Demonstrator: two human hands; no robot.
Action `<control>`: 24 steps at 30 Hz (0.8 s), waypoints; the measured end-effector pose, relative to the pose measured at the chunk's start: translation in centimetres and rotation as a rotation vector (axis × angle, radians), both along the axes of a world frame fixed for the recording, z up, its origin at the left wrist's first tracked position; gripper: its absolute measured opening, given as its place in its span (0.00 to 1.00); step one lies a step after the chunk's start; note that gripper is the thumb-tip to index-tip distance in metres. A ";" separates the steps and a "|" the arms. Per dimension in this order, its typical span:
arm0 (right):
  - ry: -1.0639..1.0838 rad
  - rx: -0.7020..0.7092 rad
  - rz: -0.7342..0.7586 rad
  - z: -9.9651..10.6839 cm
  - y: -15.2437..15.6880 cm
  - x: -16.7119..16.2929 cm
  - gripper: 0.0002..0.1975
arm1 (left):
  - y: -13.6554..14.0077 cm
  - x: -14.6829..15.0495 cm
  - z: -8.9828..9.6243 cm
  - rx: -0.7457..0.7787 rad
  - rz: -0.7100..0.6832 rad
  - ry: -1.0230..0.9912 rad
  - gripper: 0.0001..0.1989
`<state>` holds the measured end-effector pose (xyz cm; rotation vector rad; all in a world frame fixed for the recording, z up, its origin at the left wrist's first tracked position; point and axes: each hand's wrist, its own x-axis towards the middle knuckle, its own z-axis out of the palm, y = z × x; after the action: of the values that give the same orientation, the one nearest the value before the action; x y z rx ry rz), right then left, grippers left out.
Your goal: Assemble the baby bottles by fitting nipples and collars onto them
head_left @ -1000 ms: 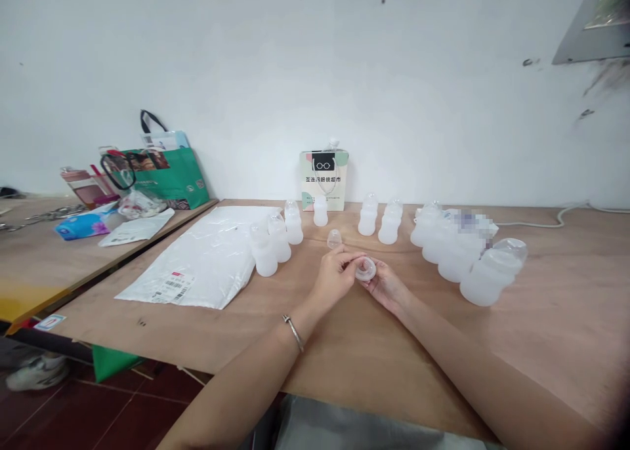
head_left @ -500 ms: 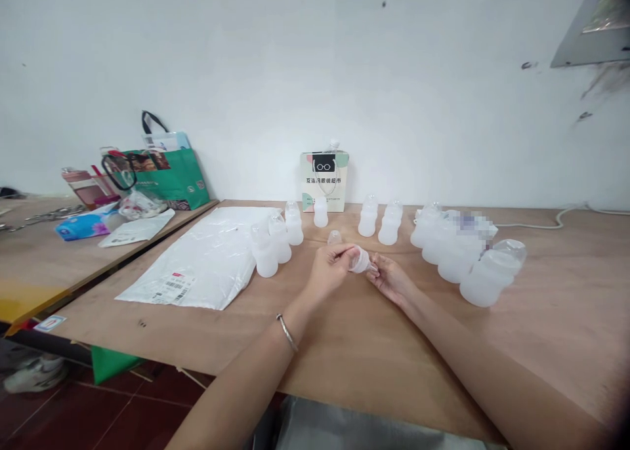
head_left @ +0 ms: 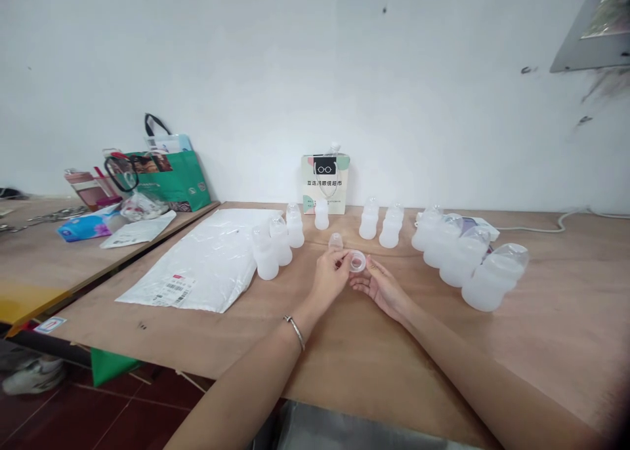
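Note:
Between my fingertips is a translucent baby bottle collar ring (head_left: pixel 363 262), its round opening turned toward me. My left hand (head_left: pixel 329 274) pinches the ring's left side. On the right side, the thumb and fingers of my right hand (head_left: pixel 386 290) close on the rim, with some fingertips curled below it. Just behind my left hand stands a clear dome-shaped cap (head_left: pixel 335 241), its lower part hidden. A small frosted baby bottle (head_left: pixel 321 215) stands farther back.
Frosted, capped baby bottles stand in a left group (head_left: pixel 266 256) and a right row (head_left: pixel 485 283). A white plastic mailer (head_left: pixel 207 256) lies on the left. At the wall stand a paper bag (head_left: pixel 339 204) and a green bag (head_left: pixel 184 174). A cable (head_left: pixel 536 227) runs right.
The collar has turned from a sideways tilt so its opening faces me. My right hand has shifted from the piece's tip to its rim, fingers reaching underneath. The bottles stay put.

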<state>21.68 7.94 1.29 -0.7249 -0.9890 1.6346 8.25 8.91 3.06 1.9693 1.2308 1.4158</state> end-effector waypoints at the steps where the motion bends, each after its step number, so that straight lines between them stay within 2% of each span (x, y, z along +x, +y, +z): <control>1: 0.025 -0.025 -0.013 -0.1 0.1 0.1 0.15 | -0.1 0.1 -0.1 0.015 -0.004 0.006 0.13; 6: 0.141 -0.073 -0.034 0.0 0.6 0.7 0.09 | 0.0 0.1 -0.4 0.073 -0.084 0.062 0.15; 9: 0.144 -0.058 -0.060 0.2 0.8 0.9 0.07 | 1.1 -0.5 -0.8 0.034 -0.006 0.057 0.17; 13: 0.062 0.009 -0.147 0.2 0.9 0.8 0.09 | 4.0 -1.1 -1.4 -0.011 0.177 0.148 0.19; 16: -0.016 0.063 -0.160 0.0 0.8 0.7 0.12 | 6.2 -0.8 -1.8 -0.021 0.175 0.210 0.24; 19: -0.056 0.085 -0.135 -0.2 0.6 0.7 0.16 | 7.6 -0.3 -2.5 -0.055 0.152 0.257 0.24; 24: -0.113 0.092 -0.096 -0.3 0.4 0.7 0.17 | 7.8 -0.2 -3.1 -0.077 0.154 0.304 0.21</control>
<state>22.39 8.37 1.02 -0.7969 -1.0860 1.4686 8.02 16.69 -0.05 2.1306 1.5742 1.1441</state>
